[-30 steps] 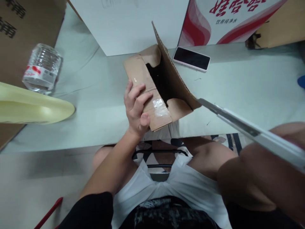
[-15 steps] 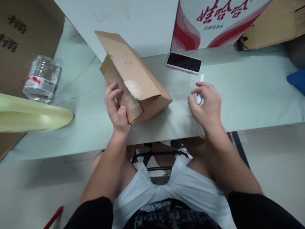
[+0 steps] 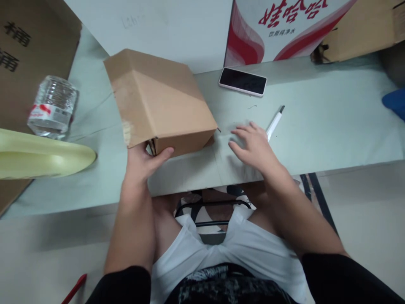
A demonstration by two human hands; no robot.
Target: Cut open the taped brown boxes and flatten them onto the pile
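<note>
A brown cardboard box [image 3: 177,101] is tilted over the table in front of me, one flap hanging toward the left. My left hand [image 3: 142,162] grips its near left corner, thumb on the near side and the other fingers hidden under the flap. To the right of the box, my right hand [image 3: 253,145] is open, palm down with fingers spread, and holds nothing. Just beyond that hand lies a white utility knife [image 3: 275,122] with a dark tip, pointing away to the upper right.
A phone [image 3: 243,81] lies toward the back, before a white carton [image 3: 278,38] with red print. At left are a clear water bottle [image 3: 53,105], a pale yellow object [image 3: 47,154] and a large brown carton [image 3: 34,50]. A blue thing [image 3: 395,103] sits at far right.
The box has turned over and shifted left, with my left hand still on it. My right hand has moved left, away from the utility knife, which now lies on the table.
</note>
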